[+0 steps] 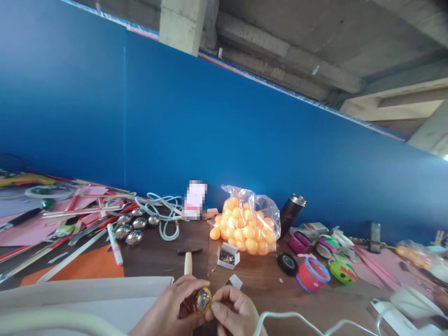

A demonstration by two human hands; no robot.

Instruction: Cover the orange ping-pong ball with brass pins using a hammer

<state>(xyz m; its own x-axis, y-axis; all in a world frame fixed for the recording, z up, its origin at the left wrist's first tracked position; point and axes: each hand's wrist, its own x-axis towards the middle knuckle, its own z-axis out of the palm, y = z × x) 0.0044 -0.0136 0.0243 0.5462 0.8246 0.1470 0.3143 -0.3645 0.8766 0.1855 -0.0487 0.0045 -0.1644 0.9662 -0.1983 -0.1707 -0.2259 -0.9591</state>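
Observation:
Low in the centre, my left hand is closed around an orange ball whose near face is covered with shiny metal pieces that look like thumbtack heads. My right hand pinches at the ball's right edge; whatever lies between thumb and finger is too small to make out. Beyond the hands stands a small open white box holding metal tacks. A hammer with a wooden handle lies just past my left hand. Several silvery, tack-covered balls rest farther left.
A clear bag of orange balls sits against the blue partition, beside a dark flask. Black tape and a red-blue container lie right. A white cable crosses the front. Sticks and a marker clutter the left.

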